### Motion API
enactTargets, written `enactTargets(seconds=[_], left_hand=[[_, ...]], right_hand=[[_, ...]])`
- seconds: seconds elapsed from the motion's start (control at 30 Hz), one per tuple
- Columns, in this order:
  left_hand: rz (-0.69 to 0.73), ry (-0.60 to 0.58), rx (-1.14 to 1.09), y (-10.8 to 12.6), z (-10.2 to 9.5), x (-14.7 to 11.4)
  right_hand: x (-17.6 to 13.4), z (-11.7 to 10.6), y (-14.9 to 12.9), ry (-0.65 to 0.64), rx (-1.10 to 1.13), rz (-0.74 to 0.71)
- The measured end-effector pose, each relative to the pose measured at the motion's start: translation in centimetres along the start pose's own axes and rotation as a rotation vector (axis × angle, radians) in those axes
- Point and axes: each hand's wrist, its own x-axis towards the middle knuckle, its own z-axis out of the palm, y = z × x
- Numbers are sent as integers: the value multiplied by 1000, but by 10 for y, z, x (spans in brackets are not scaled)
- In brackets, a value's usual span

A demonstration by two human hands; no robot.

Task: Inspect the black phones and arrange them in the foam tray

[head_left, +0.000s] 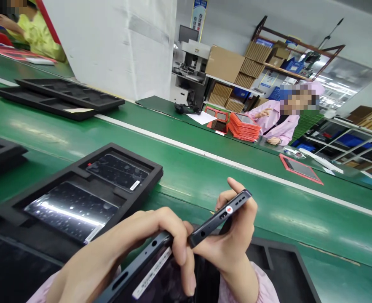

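My left hand (141,235) is closed around a dark smartphone (154,290) with a white label strip, its lower part cut off by the frame. In my right hand (236,240) a second smartphone (209,227) is gripped edge-on and tilted, showing its port, speaker slots and a round white sticker with a red arrow. The near end of that phone lies close to my left fingers; whether they touch it I cannot tell. Left of my hands, a black foam tray (158,171) holds phones in its pockets, among them a shiny one (75,210).
Another black tray (290,265) lies partly behind my right wrist. Stacked trays (62,94) sit farther left on the green conveyor belt (186,168). Across it, a person in pink (288,126) sits by a stack of red-framed items (242,128). A white pillar (116,46) stands behind.
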Motion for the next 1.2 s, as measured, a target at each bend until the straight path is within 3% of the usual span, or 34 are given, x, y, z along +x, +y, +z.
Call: enactTargets(seconds=[0.7, 1.03, 1.2], left_hand=[[-33, 45, -164, 6, -1, -1], [-83, 6, -141, 9, -11, -9], [-65, 44, -48, -3, -7, -7]], right_hand=[[3, -2, -3, -62, 8, 8], [4, -4, -3, -84, -47, 5], [1, -4, 0, -111, -22, 6]])
